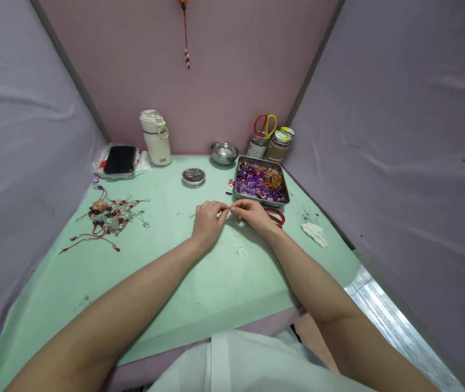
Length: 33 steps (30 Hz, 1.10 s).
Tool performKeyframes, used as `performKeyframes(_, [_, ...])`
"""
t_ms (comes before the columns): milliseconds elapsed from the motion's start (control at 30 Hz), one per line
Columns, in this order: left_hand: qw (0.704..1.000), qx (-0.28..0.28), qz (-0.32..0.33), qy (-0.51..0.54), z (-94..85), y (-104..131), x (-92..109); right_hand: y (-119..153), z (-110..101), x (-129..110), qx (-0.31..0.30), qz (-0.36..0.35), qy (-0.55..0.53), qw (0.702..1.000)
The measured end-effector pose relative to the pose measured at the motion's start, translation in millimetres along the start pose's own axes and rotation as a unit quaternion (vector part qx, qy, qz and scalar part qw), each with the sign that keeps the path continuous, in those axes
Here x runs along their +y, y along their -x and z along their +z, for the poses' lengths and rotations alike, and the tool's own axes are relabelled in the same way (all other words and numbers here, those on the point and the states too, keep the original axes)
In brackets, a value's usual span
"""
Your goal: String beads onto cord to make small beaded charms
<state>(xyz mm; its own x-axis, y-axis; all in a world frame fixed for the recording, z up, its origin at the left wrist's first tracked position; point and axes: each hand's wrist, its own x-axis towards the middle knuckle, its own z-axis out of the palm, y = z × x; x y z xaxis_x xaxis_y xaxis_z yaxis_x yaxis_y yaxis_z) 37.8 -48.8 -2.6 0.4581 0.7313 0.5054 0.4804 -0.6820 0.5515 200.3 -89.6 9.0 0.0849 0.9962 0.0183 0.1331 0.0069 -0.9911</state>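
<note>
My left hand [209,222] and my right hand [251,213] meet fingertip to fingertip above the green tabletop [224,272]. Both pinch a thin cord, whose looped end [192,216] pokes out left of my left hand. What lies between the fingertips is too small to make out. Just behind my right hand stands a metal tray [262,201] of purple, red and yellow beads and cords. Red-handled scissors [277,216] lie partly hidden beside my right wrist.
Beaded strings [112,216] lie at left. Behind are a black phone [120,160], a white bottle [158,142], a round bead container [194,177], a metal bowl [224,154], a scissors jar [257,147] and a lidded jar [278,148]. Crumpled tissue [314,234] is at right.
</note>
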Motion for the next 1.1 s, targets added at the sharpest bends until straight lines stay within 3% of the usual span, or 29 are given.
performKeyframes(533, [1.0,-0.013,0.008,-0.011,-2.2,-0.2,1.4,3.2,2.1,-3.5,-0.002,-0.016,0.08,0.997])
performKeyframes(833, [0.998,-0.004,-0.047,-0.042,0.2,0.2,0.0,-2.6,-1.6,2.9,0.137,-0.113,0.162,0.971])
performKeyframes(1000, [0.995,0.049,-0.05,0.073,-4.0,-3.0,2.0,-2.4,-0.9,3.9,0.124,-0.131,0.186,0.966])
performKeyframes(1100, [0.983,0.034,-0.058,0.17,-5.3,-3.2,6.0,-1.6,0.6,2.6,0.116,-0.145,0.192,0.964])
